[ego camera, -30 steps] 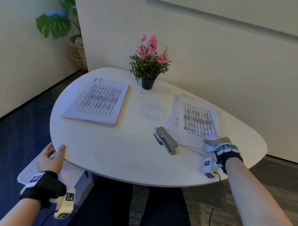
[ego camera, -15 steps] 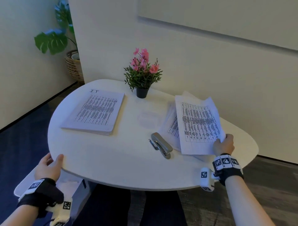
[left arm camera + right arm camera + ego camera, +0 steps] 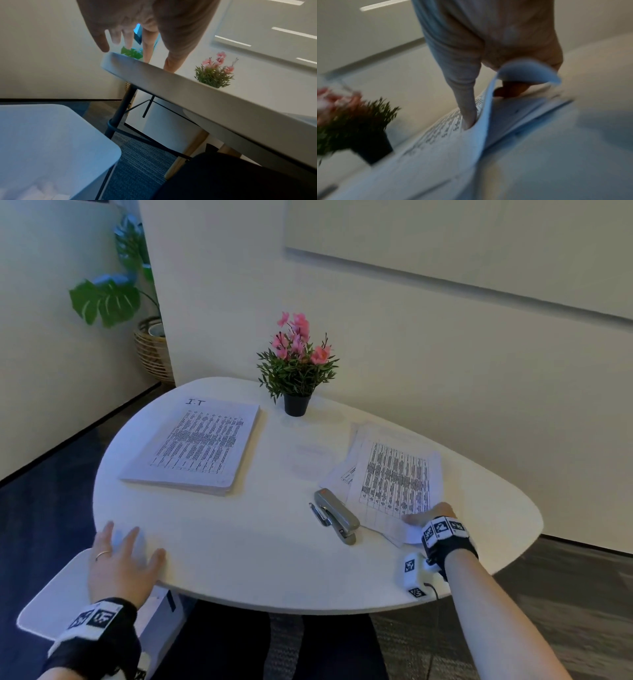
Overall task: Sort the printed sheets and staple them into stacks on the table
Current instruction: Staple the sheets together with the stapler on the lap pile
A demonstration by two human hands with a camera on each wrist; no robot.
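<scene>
White table (image 3: 239, 559), rounded top. Landmark: grey stapler (image 3: 337, 515), lying flat near the table's front-right part.

Loose printed sheets (image 3: 397, 477): just right of the stapler, their left edge touching or almost touching it; several pages fanned unevenly, tables of print facing up. Right hand (image 3: 432, 517) sits on the near corner of these sheets, right of the stapler's near end. Wrist view: thumb (image 3: 467, 102) pressed down on the printed face, top sheet's corner (image 3: 527, 73) curled up over the fingers beneath it, so the corner is pinched between thumb and fingers. The rest of the pile lies flat on the table, beyond the hand. That view is blurred; finer finger detail cannot be told.

Neat stack (image 3: 195, 446): well left of the stapler and farther back, squared, "I.T" handwritten at its top edge. No hand on it.

Left hand (image 3: 118, 559): far left of the stapler at the table's near edge, fingers spread and straight, tips resting on the tabletop, holding nothing. Ring on one finger.

Small potted pink flowers (image 3: 297, 364): behind the stapler, at the table's back edge by the wall. A large-leafed plant in a wicker basket (image 3: 152, 350) stands on the floor, beyond the stack.
</scene>
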